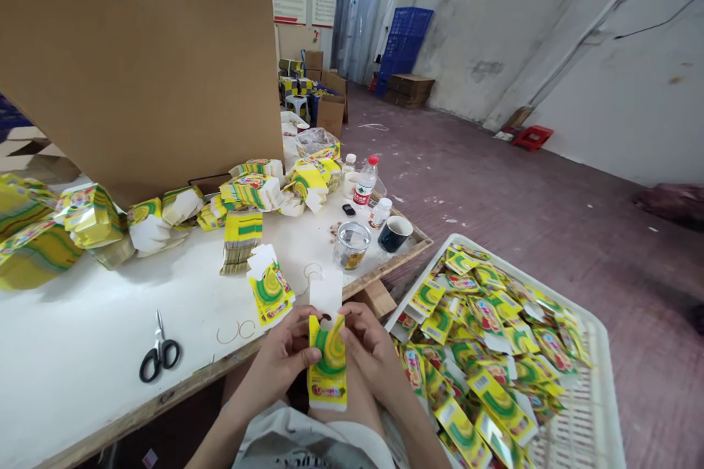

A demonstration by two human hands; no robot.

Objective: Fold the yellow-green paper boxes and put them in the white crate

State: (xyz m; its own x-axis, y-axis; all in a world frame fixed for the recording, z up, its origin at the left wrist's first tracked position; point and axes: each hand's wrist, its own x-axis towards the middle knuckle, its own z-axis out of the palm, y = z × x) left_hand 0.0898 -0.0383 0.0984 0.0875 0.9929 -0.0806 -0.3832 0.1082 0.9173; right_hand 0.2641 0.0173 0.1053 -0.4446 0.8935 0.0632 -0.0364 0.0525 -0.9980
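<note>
Over my lap I hold a small yellow-and-green printed carton (328, 366), its white top flap (326, 289) standing up. My left hand (286, 352) pinches its left edge, thumb on the front. On the opposite edge, my right hand (366, 348) grips near the top. Just beyond my left hand, a few flat cartons (271, 286) lie on the white table (203, 308). To my right a white plastic basket (605, 374) holds a heap of similar cartons (489, 337).
Scissors (159, 355) and rubber bands (235, 331) lie on the table. Carton bundles (242, 242) line its back before a large cardboard box (148, 73). A clear jar (352, 245), dark mug (394, 234) and red-capped bottle (366, 182) stand near the right edge.
</note>
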